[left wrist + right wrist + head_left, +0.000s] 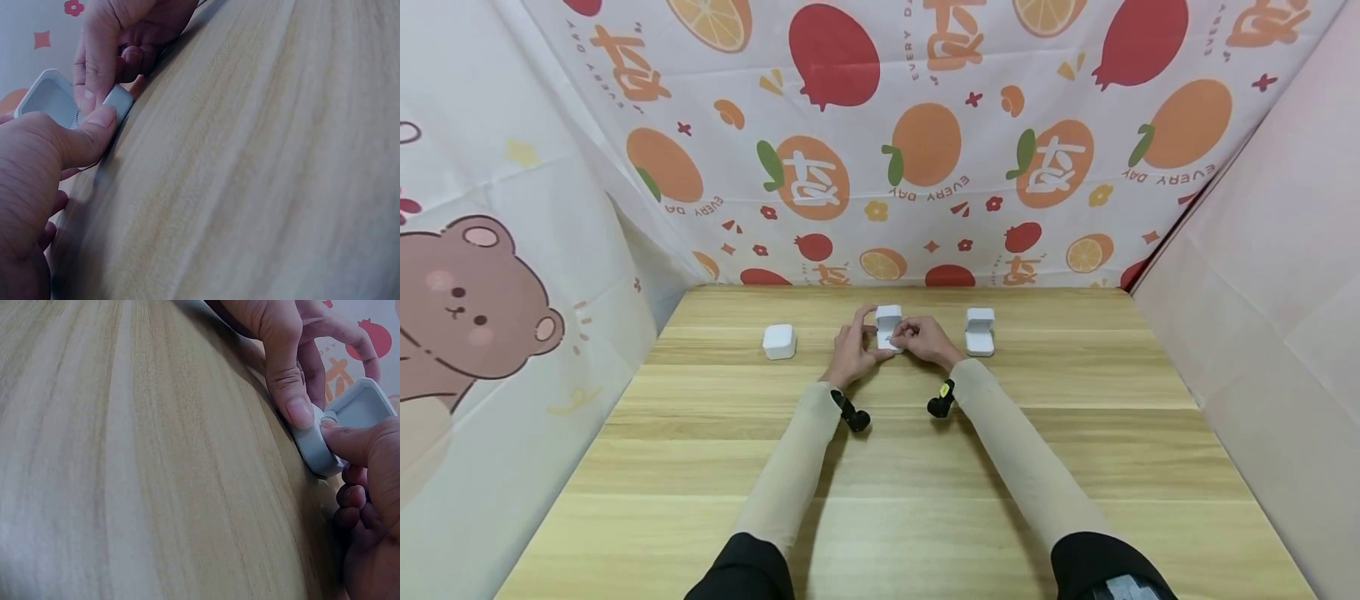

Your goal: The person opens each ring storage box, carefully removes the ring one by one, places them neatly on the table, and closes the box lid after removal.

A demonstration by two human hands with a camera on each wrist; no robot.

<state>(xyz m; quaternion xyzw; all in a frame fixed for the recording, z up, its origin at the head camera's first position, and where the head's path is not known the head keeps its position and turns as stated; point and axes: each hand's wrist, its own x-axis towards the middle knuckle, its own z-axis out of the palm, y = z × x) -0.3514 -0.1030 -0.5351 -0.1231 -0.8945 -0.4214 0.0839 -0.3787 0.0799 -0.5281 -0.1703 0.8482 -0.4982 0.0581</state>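
The left hand point(853, 348) grips the open white jewellery box point(888, 317), thumb on its near side and fingers around the left, on the far, middle part of the wooden surface point(880, 467). From the right, the right hand point(927, 340) seems to pinch a silvery beaded ring point(329, 417) in the box's base; fingertips hide most of it. A closed white box point(779, 342) stands to the left, another open white box point(979, 332) to the right. Working well here probably means steadying the base without forcing the raised lid, keeping the left thumb clear of the slot, and guiding the ring straight with light fingertip pressure.
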